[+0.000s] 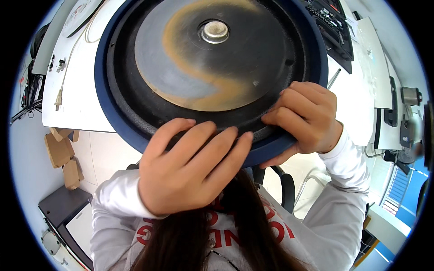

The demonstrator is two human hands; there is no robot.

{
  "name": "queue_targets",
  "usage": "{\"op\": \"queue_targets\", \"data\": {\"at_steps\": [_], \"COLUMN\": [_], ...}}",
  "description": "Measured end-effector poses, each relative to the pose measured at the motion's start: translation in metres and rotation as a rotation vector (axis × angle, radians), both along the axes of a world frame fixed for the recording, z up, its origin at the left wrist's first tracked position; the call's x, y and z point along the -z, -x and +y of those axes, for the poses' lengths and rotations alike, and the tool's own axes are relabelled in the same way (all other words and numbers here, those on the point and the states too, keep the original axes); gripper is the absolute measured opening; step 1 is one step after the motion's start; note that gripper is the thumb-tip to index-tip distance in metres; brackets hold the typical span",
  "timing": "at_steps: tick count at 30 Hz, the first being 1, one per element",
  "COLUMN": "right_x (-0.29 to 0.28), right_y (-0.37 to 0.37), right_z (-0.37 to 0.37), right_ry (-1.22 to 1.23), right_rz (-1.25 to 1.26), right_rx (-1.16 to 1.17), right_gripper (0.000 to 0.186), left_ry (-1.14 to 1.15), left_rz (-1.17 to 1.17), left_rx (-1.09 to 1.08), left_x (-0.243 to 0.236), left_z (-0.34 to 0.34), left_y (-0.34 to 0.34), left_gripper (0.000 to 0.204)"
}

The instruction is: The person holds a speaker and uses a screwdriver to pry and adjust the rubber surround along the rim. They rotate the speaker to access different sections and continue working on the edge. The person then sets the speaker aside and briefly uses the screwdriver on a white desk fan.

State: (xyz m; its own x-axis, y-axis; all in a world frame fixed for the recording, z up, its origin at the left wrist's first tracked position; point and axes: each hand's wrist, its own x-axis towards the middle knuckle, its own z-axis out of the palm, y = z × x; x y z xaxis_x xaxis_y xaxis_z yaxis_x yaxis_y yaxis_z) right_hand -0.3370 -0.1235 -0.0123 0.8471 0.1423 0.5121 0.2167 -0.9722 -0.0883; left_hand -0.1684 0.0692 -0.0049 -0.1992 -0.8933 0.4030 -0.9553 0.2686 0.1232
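A large round appliance base (103, 97) with a dark blue rim and black inside reaches past the near edge of the white table. In it lies a grey metal disc (253, 49) with a curved golden-brown stain, and a silver round knob (215, 32) rises from its middle. My left hand (185, 169) lies over the near rim, fingers slightly apart and hooked inside; its thumb is hidden. At the near right, my right hand (305, 119) grips the rim, fingers curled over the top and thumb underneath.
A power plug with cable (58, 98) and a small metal part (60, 65) lie on the white table (79, 113). A black tool case (330, 27) is at the far right. Cardboard boxes (58, 151) and a dark cabinet (63, 205) stand at the left. Chair parts (288, 189) show below.
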Motion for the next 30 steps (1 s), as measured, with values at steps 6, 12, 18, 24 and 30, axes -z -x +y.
{"op": "queue_targets", "data": {"at_steps": [6,12,18,24,30], "right_x": [0.004,0.004,0.003,-0.008,-0.051], "right_y": [0.003,0.002,0.003,0.014,0.060], "right_z": [-0.002,-0.003,-0.004,0.000,-0.027], "right_ry": [-0.036,-0.052,-0.054,-0.093,-0.048], "right_rz": [-0.019,-0.018,-0.015,0.067,-0.093], "right_rx": [0.008,-0.009,-0.020,0.034,0.626], "right_gripper": [0.066,0.064,0.062,0.073,0.034], "left_ry": [-0.026,-0.044,-0.050,-0.079,-0.124], "left_rz": [0.115,0.175,0.183,0.184,0.208], "left_rx": [0.031,0.046,0.046,0.049,0.026], "left_x": [0.001,0.003,0.001,-0.007,-0.012], "left_z": [-0.008,-0.011,-0.013,-0.019,-0.015], "left_y": [-0.001,-0.002,-0.002,-0.001,0.001], "left_gripper": [0.044,0.042,0.042,0.043,0.035]}}
